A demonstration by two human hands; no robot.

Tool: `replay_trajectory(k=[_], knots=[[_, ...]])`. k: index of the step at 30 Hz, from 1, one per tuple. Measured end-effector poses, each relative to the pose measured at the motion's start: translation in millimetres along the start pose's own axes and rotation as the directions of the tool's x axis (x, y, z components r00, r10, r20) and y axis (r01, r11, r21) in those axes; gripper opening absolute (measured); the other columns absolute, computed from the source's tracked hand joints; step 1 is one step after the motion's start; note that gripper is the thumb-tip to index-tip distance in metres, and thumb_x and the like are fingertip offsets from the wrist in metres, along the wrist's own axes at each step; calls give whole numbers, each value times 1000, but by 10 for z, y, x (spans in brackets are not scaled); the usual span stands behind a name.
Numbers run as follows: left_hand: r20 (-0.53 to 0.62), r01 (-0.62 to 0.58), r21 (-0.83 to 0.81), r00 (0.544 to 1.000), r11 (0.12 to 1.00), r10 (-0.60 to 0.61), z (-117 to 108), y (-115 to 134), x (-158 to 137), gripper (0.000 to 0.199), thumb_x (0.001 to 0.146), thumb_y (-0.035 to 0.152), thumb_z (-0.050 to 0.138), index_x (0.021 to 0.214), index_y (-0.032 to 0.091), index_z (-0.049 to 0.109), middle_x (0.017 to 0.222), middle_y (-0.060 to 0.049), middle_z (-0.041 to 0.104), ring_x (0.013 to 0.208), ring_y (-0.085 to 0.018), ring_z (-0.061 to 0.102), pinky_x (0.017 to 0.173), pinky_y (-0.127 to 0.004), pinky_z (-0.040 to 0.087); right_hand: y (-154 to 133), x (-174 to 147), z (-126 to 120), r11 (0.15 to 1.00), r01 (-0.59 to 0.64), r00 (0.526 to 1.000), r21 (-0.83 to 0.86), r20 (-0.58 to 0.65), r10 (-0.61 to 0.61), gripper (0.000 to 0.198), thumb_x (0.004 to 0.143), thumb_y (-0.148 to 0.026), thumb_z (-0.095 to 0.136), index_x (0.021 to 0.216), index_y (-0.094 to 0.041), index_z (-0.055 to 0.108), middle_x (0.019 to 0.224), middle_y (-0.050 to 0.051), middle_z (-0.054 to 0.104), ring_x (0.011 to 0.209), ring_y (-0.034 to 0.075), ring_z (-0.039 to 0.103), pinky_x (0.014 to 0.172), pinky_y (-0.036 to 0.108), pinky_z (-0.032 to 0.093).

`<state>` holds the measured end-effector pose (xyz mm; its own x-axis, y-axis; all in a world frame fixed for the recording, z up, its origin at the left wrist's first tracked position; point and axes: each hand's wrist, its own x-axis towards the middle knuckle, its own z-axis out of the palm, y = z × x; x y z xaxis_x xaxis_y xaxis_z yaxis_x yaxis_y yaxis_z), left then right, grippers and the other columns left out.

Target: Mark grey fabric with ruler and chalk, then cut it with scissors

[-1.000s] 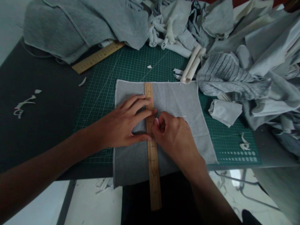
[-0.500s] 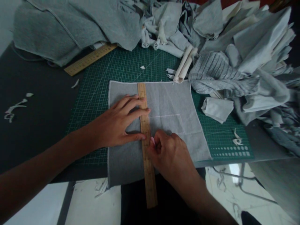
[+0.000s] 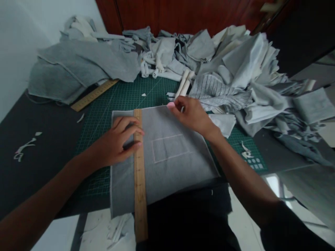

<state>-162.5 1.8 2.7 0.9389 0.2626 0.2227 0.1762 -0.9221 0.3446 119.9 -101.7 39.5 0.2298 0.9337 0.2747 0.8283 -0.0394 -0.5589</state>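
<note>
A grey piece of cloth (image 3: 167,181) lies over the table's front edge, with a thin light rectangle drawn near its middle. Left of that outline, a wooden ruler (image 3: 140,181) lies lengthwise on the cloth, its near end jutting past the edge. My left hand (image 3: 117,143) rests on the ruler with its fingers apart, fingertips on the wood. Pinched between thumb and fingers of my right hand (image 3: 192,113) is a small pink piece of tailor's chalk (image 3: 171,104). That hand is raised over the cloth's far right part.
A green cutting mat (image 3: 94,139) lies beneath the cloth. Grey and striped fabric (image 3: 211,85) is heaped along the back and right. Another wooden ruler (image 3: 94,94) sits at the back left beside a large grey cloth (image 3: 70,66). Scraps (image 3: 24,144) lie on the dark table.
My right hand has lifted from the ruler's edge and moved toward the far side with the chalk. The ruler has shifted left, uncovering the rectangle's left line. The view has tilted up.
</note>
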Motion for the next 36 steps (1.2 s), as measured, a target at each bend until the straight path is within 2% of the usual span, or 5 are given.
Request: replay_trajectory(k=[6,10,15,22,36], knots=[[-75,59,59,996,997,-54,9,-86,4,10,102,27,53,105,19,58,127,-12,53,129,-32,50,114,-55,44,112,383,23,1000,-7,994,14,110,6,46,108,-26,67,146,-3,56,91,9,79,88,23,73,85,33,51],[-128,106,101,987,989,-93,45,-199,-24,15,99,18,47,111,20,55,129,-12,54,132,-32,53,115,-56,43,215,-317,-401,990,111,976,82,181,-124,23,106,-24,66,125,-14,74,97,7,81,80,20,73,80,32,53],[-126,148,124,983,981,-133,-48,-635,-135,25,102,26,42,120,23,58,138,-11,56,135,-33,54,118,-57,43,772,-1471,-1022,982,-29,973,-185,-232,-15,17,105,-22,58,104,-18,74,93,8,76,86,25,70,80,37,55],[-50,154,182,988,971,-148,-154,-1234,-229,31,98,34,46,126,30,58,152,-4,51,141,-32,54,122,-52,44,1445,-2189,-1338,906,-192,947,-378,-313,70,21,102,-20,54,109,-17,73,105,16,74,97,34,68,89,52,57],[-34,160,337,987,928,-158,-161,-99,475,35,108,29,35,134,15,55,140,-18,59,137,-35,53,122,-61,41,683,-968,-1123,951,234,958,-201,-122,-261,22,100,-15,56,114,-18,72,113,12,72,109,31,65,99,47,54]])
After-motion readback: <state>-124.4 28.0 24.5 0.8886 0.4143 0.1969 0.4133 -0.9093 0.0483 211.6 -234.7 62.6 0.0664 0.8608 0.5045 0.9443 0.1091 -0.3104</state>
